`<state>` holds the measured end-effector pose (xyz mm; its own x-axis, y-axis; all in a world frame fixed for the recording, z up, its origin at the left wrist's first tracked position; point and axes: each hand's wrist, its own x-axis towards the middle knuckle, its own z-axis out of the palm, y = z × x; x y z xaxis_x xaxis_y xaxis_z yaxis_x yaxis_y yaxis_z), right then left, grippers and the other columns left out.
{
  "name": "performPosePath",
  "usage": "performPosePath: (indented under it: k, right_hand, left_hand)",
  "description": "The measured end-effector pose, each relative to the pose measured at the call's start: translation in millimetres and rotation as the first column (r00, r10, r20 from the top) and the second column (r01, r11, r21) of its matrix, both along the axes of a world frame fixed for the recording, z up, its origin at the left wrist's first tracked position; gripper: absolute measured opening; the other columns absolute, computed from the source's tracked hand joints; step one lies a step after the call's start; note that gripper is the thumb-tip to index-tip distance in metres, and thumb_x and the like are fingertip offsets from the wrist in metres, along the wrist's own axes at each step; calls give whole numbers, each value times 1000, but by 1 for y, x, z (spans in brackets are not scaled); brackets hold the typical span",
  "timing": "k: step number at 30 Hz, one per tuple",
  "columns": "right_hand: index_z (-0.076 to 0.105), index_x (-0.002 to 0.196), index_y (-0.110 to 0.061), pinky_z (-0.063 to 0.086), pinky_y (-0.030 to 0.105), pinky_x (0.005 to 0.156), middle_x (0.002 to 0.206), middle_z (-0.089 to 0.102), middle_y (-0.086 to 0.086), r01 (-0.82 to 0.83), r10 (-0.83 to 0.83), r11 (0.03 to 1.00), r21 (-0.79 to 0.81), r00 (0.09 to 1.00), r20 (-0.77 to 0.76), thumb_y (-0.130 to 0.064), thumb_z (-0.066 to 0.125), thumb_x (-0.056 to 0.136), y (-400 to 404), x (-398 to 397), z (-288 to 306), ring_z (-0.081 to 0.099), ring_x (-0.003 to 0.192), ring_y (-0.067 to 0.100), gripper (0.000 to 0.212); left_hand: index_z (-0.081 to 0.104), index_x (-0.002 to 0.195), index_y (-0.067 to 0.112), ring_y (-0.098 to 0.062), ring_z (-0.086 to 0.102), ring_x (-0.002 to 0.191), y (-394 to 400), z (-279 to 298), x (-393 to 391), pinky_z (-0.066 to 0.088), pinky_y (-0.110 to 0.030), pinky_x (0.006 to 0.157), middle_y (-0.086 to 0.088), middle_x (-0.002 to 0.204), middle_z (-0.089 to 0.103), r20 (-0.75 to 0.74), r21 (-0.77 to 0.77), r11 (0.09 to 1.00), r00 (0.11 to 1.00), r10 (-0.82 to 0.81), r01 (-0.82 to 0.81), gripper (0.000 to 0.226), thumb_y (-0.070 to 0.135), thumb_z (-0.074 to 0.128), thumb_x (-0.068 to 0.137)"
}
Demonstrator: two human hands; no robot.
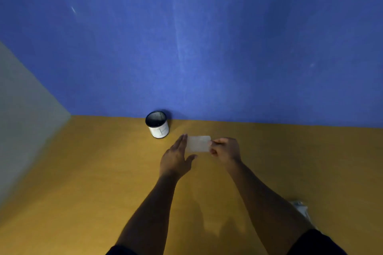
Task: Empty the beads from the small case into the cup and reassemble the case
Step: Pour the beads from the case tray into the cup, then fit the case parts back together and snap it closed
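Observation:
A small translucent whitish case (198,143) is held flat above the yellow-brown table (83,172), a little right of and nearer than the cup. My right hand (226,149) pinches its right end between thumb and fingers. My left hand (176,156) is beside its left end with fingers straight and the thumb spread, touching or nearly touching the edge. The cup (158,124) is white with a dark rim and dark inside, and stands upright near the blue wall. I cannot make out beads in the case or in the cup.
A blue wall (207,47) rises straight behind the cup, and a grey panel (24,109) closes the left side. A small whitish object (300,208) lies on the table near my right forearm, partly hidden.

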<state>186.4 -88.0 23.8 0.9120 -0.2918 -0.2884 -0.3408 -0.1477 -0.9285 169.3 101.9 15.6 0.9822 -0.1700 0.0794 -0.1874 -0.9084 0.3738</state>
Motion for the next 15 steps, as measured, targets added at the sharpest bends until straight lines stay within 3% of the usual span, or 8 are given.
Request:
performPosePath:
  k: [5,9,12,15]
  right_hand:
    - [74,68,4,54,36,57,60,66,18,28,-32,999,-42,997,-74,-8,77,83,-50,-60,-15,58,52,22,19]
    - [70,59,-7,60,45,62,59,65,17,-4,-14,993,-117,988,-151,1,70,83,-80,-103,-24,60,51,21,26]
    - [72,60,-3,62,44,62,58,69,16,-90,41,966,-244,980,-195,5,65,79,-96,-132,-31,66,50,23,23]
    - [76,64,-3,63,44,69,67,74,20,-196,104,919,-343,958,-269,-1,64,78,-108,-158,-35,74,69,33,18]
  left_hand:
    - [35,155,18,-23,55,134,-40,-11,-47,55,-40,99,0,157,45,-105,-4,998,992,-70,70,72,47,60,93]
    - [33,155,21,-22,54,134,-70,-25,-85,54,-38,98,4,157,42,-206,14,994,973,-107,112,68,42,58,95]
    - [35,154,20,-25,56,131,-88,-38,-108,55,-40,98,3,155,43,-269,11,989,953,-140,149,67,36,60,94]
    - [40,150,15,-29,55,130,-103,-46,-126,52,-41,102,-3,150,46,-323,10,981,929,-180,194,65,28,64,91]
